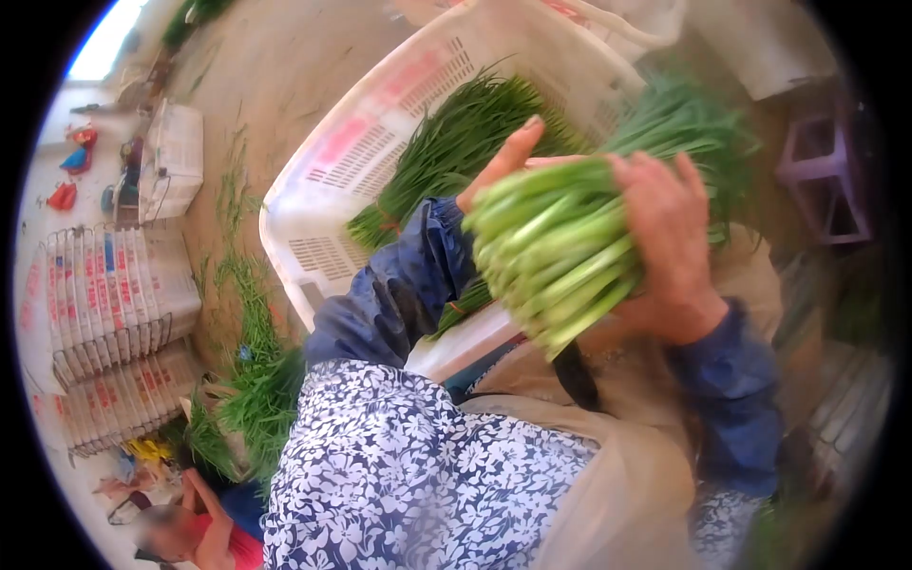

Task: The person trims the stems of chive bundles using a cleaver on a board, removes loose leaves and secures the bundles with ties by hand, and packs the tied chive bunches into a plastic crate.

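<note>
A thick bunch of green stalks (560,247) lies across the middle of the view, its pale cut ends toward me and its leaves toward the upper right. My right hand (670,247) is wrapped over the bunch from the right side. Behind the stalks, my left hand (508,157) shows a raised thumb; its other fingers are mostly hidden by the bunch. Beyond my left arm stands a white plastic crate (318,161) with tied bundles of green leaves (456,133) inside.
Stacked white crates (119,285) stand at the left, with loose greens (261,408) on the floor beside them. Another person (214,532) is at the lower left. A purple stool (826,176) stands at the right.
</note>
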Tool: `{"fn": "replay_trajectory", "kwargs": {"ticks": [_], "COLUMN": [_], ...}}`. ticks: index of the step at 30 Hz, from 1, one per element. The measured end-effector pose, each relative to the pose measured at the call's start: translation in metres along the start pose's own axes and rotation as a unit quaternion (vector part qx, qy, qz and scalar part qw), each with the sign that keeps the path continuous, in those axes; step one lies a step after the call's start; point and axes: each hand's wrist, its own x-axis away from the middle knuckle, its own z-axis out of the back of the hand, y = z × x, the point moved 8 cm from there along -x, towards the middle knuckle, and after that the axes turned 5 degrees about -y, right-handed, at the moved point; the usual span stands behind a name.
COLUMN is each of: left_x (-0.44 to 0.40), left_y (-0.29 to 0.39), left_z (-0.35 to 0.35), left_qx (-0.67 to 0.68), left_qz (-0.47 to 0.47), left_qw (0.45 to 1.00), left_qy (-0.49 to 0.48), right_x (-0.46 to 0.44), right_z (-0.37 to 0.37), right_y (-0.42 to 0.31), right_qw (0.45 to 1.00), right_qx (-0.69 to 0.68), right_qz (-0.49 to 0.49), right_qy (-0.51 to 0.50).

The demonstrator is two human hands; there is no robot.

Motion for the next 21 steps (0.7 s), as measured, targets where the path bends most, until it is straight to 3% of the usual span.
{"fn": "replay_trajectory", "kwargs": {"ticks": [2, 5, 6, 8, 9, 11, 12, 15, 18, 21], "left_x": [0.022, 0.09, 0.125, 0.186, 0.213, 0.259, 0.266, 0.273, 0.273, 0.268], "left_y": [0.024, 0.063, 0.08, 0.103, 0.117, 0.145, 0.145, 0.145, 0.142, 0.132], "left_z": [0.026, 0.16, 0.199, 0.241, 0.286, 0.384, 0.389, 0.41, 0.41, 0.423], "left_qx": [-0.141, -0.377, -0.41, -0.451, -0.48, -0.651, -0.645, -0.69, -0.676, -0.675], "left_qz": [-0.113, -0.034, -0.058, -0.066, -0.101, -0.084, -0.08, 0.019, 0.111, 0.165], "left_qw": [0.962, 0.867, 0.819, 0.694, 0.649, 0.469, 0.477, 0.397, 0.389, 0.378], "left_qy": [0.203, 0.325, 0.397, 0.557, 0.581, 0.591, 0.591, 0.605, 0.616, 0.612], "right_x": [-0.005, 0.001, 0.002, -0.003, -0.007, -0.012, -0.015, -0.032, -0.053, -0.06], "right_z": [0.019, 0.026, 0.029, 0.033, 0.03, 0.019, 0.017, 0.004, -0.031, -0.057], "right_y": [0.019, 0.041, 0.045, 0.054, 0.057, 0.063, 0.06, 0.045, 0.033, 0.032], "right_qw": [0.995, 0.983, 0.98, 0.975, 0.975, 0.965, 0.972, 0.992, 0.989, 0.982], "right_qx": [-0.031, -0.076, -0.079, -0.116, -0.13, -0.194, -0.171, -0.073, -0.014, -0.028], "right_qz": [-0.083, -0.127, -0.137, -0.135, -0.132, -0.154, -0.149, -0.099, -0.032, -0.01], "right_qy": [0.042, 0.107, 0.124, 0.13, 0.121, 0.085, 0.062, -0.033, -0.143, -0.185]}}
